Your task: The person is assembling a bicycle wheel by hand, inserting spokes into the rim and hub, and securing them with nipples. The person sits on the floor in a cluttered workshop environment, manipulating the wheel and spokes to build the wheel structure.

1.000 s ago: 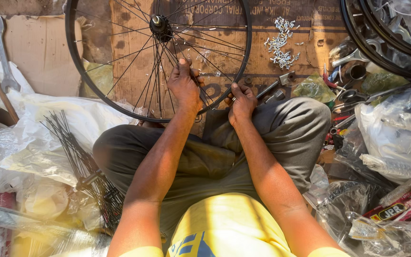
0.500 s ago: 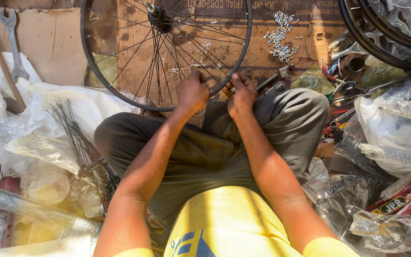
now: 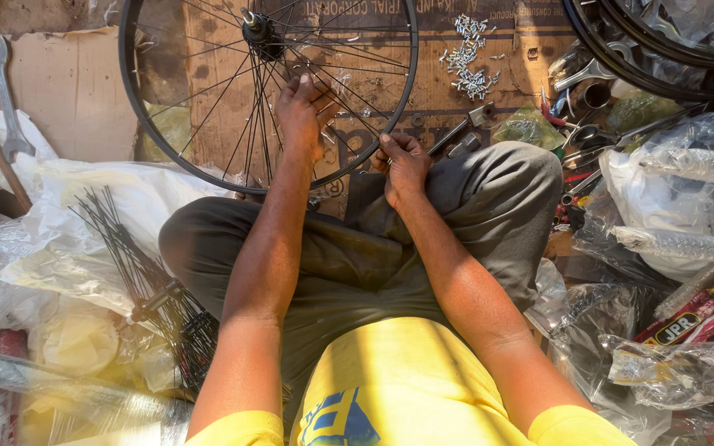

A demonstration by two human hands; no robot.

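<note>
Setting: a person sits cross-legged on flattened cardboard, with plastic bags on both sides.
Wheel: a spoked bicycle wheel lies flat just ahead of the knees, its hub at the far side.
Left hand: reaches furthest in, fingers closed among the spokes.
Right hand: nearer, curled on the rim's near edge; whether it holds anything is hidden.
Loose spokes: bundled by the left knee.
Nipples: a small pile, far right.

The bicycle wheel runs off the top edge, so its far rim is out of sight. The left hand covers several spokes, and its fingertips are hard to make out among them. What the right hand pinches at the rim is too small to tell. More rims are cut off top right.
</note>
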